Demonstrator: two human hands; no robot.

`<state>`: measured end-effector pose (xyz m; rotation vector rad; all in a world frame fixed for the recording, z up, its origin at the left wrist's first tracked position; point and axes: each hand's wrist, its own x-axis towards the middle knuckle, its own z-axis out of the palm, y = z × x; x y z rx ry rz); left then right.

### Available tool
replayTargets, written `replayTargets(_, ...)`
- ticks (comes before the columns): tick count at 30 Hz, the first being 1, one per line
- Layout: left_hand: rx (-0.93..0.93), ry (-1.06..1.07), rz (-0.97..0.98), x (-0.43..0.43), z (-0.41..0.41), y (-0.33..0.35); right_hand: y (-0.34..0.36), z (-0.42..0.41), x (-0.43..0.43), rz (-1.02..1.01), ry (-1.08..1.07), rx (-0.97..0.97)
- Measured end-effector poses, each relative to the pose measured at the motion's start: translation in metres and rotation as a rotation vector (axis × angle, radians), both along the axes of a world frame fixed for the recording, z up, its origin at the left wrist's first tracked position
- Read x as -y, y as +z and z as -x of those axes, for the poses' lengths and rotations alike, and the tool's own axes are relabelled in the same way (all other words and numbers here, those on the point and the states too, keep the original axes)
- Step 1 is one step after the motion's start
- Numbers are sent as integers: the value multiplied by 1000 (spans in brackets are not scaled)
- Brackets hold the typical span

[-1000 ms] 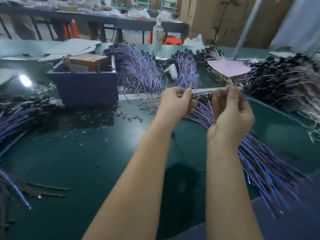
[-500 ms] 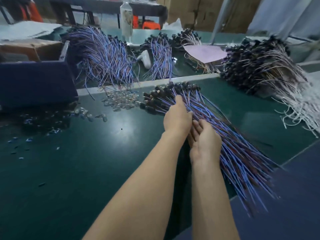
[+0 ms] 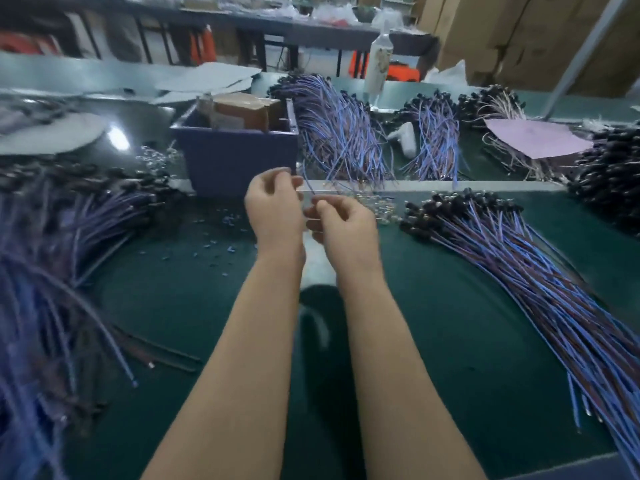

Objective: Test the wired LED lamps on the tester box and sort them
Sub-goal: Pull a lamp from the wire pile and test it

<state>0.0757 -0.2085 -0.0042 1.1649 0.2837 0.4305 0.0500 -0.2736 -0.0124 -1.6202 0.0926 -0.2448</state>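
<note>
The fingertips [image 3: 320,205] of my right hand [image 3: 343,230] are pinched together on the lower end of one thin blue lead. The curled fingers of my left hand [image 3: 273,209] close on the same lead slightly higher. Through the blur I read both as nipping a single wired lamp [image 3: 308,184], held up above the green mat [image 3: 433,323]; I cannot make out its head. To do this step well, I would hold the pinch light and near the bare ends, with the two leads split so each can meet its own contact without bridging. I would also check that no second strand has come along. I cannot tell which item is the tester. The blue bin [image 3: 239,161] just beyond my hands holds a cardboard box [image 3: 242,110], so I would look there first. The untangled bundle [image 3: 512,258] lies to my right, a heaped pile [image 3: 59,237] to my left, and loose clear LEDs [image 3: 379,206] sit between. Each result should go to a distinct side, well away from the fresh stock.
</note>
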Motion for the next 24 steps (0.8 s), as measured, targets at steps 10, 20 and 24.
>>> replayTargets(10, -17, 523, 174, -166, 27, 1, -20, -12, -181, 560, 480, -25)
replayTargets(20, -12, 539, 325, -185, 22, 3, -14, -31, -208, 788, 430, -133)
replayTargets(24, -5, 528, 296, -181, 23, 3, -14, -24, -200, 515, 294, 6)
